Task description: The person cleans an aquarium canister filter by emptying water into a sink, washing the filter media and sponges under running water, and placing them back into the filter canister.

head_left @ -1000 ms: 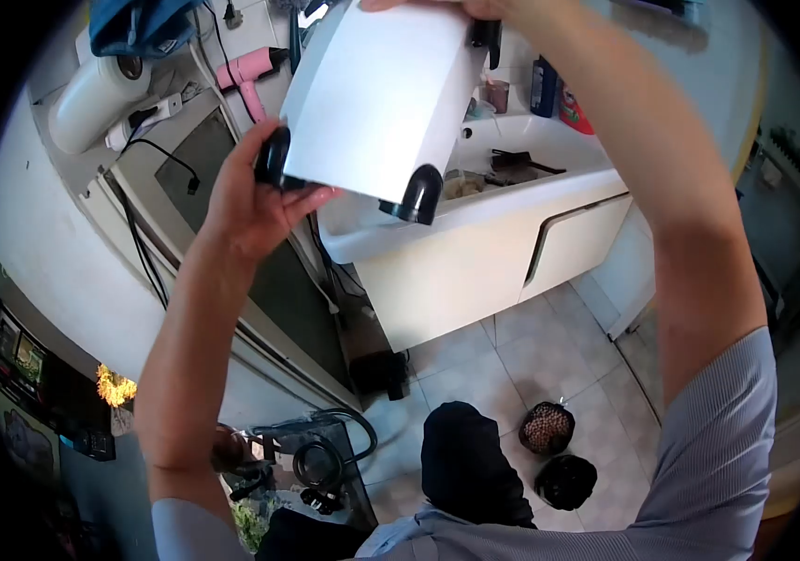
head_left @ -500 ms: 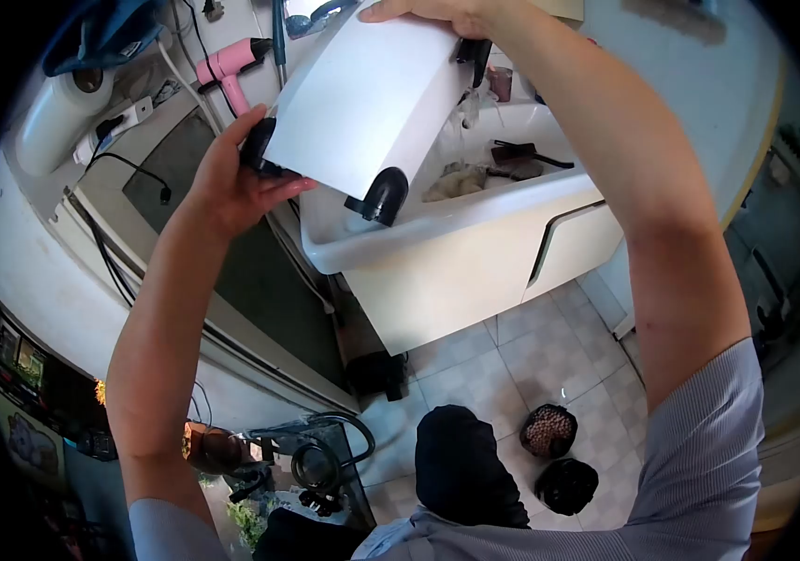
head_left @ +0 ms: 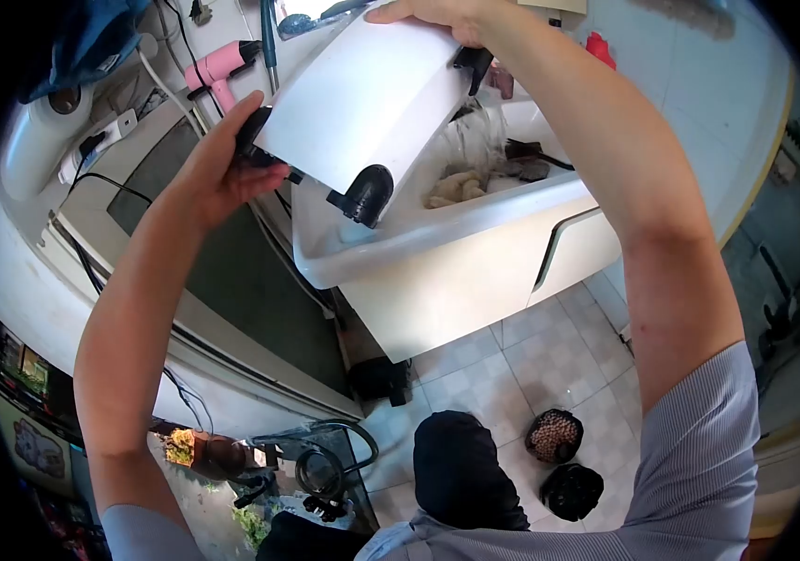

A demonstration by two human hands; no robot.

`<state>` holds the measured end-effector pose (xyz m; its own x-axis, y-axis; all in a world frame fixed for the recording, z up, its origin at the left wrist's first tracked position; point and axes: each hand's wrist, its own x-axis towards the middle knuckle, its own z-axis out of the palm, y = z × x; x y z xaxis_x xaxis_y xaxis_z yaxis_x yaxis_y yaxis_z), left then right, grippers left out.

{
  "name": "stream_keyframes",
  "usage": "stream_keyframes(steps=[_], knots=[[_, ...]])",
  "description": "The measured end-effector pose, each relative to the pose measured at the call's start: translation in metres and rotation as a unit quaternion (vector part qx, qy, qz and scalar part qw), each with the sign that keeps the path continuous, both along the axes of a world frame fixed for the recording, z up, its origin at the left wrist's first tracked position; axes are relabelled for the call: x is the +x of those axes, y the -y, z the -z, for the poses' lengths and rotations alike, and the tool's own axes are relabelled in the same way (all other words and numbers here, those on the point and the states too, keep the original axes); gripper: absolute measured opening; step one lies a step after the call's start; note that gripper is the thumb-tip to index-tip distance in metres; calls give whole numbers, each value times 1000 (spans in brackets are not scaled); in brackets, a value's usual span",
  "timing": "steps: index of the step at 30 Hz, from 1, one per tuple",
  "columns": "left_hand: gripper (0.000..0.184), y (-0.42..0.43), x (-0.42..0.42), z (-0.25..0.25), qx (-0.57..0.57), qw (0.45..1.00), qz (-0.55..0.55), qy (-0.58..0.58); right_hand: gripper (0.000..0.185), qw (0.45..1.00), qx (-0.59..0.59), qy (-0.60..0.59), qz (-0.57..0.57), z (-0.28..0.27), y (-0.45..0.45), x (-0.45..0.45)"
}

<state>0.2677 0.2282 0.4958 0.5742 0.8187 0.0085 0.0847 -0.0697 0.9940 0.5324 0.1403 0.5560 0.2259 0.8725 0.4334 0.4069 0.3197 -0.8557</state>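
White casing [head_left: 362, 103]: top centre of the frame, tilted above the white basin [head_left: 317, 266], black fittings at its corners.
Left hand [head_left: 208, 178]: upper left of centre, thumb and fingers gripping the casing's lower-left black fitting.
Right hand [head_left: 446, 14]: top edge of the frame, fingers holding the casing's upper edge, their undersides hidden.
Water [head_left: 486, 131]: streaming below the casing's right side into the basin.
Pale lump [head_left: 456, 190]: in the basin, material unclear.
Pink hair dryer [head_left: 217, 67]: upper left.

tiled floor [head_left: 479, 374] under a speckled container [head_left: 553, 436] and a black container [head_left: 572, 492], white sink [head_left: 317, 269] with a pale lump [head_left: 457, 190] inside
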Motion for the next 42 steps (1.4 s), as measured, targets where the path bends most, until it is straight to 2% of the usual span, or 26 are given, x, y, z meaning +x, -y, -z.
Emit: stream_keyframes(steps=[3, 8, 11, 13, 16, 20, 24, 26, 28, 29, 31, 32, 34, 35, 37, 40, 42], knots=[[48, -4, 6, -3, 14, 999, 18, -26, 32, 999, 9, -34, -33, 6, 1, 9], [50, 5, 11, -8, 56, 996, -28, -60, 29, 993, 3, -109, -48, 19, -7, 19], [48, -11, 16, -8, 70, 995, -35, -66, 31, 991, 27, -122, -37, 29, -7, 22], [47, -12, 19, -13, 82, 994, -29, -70, 34, 991, 10, -126, 42, 37, -11, 24], [44, -17, 24, -21, 109, 990, -33, -85, 44, 991, 40, -111, 61, 49, -20, 28], [41, -17, 33, -31, 145, 984, -70, -79, 42, 985, 52, -148, 66, 56, -17, 26], [40, -37, 41, -44, 168, 981, -51, -80, 43, 973, 80, -204, 70, 65, -14, 25], [43, -45, 46, -49, 245, 965, -56, -69, 43, 967, 94, -226, 67, 75, -18, 29], [44, -50, 54, -59, 253, 962, -52, -93, 58, 953, 107, -281, 40, 81, -16, 30], [46, -53, 57, -64, 260, 957, -49, -117, 58, 953, 108, -282, 39, 84, -15, 30], [47, -55, 65, -69, 285, 949, -62, -124, 82, 926, 144, -343, 63, 88, -3, 15], [48, -56, 68, -71, 308, 939, -74, -132, 82, 926, 144, -343, 63, 89, 1, 11], [50, -60, 76, -75, 326, 937, -55, -113, 99, 916, 158, -364, 65, 91, 5, 8], [52, -62, 79, -75, 344, 933, -36, -95, 99, 916, 158, -364, 66, 93, 3, 8], [51, -51, 82, -79, 355, 930, -27, -89, 35, 873, 242, -411, 100, 104, -10, 11], [53, -38, 92, -85, 361, 931, 4, -62, 35, 846, 277, -454, 36, 117, -30, 26], [57, -29, 100, -89, 356, 933, 35, -37, 34, 831, 294, -470, 42, 127, -42, 29]])
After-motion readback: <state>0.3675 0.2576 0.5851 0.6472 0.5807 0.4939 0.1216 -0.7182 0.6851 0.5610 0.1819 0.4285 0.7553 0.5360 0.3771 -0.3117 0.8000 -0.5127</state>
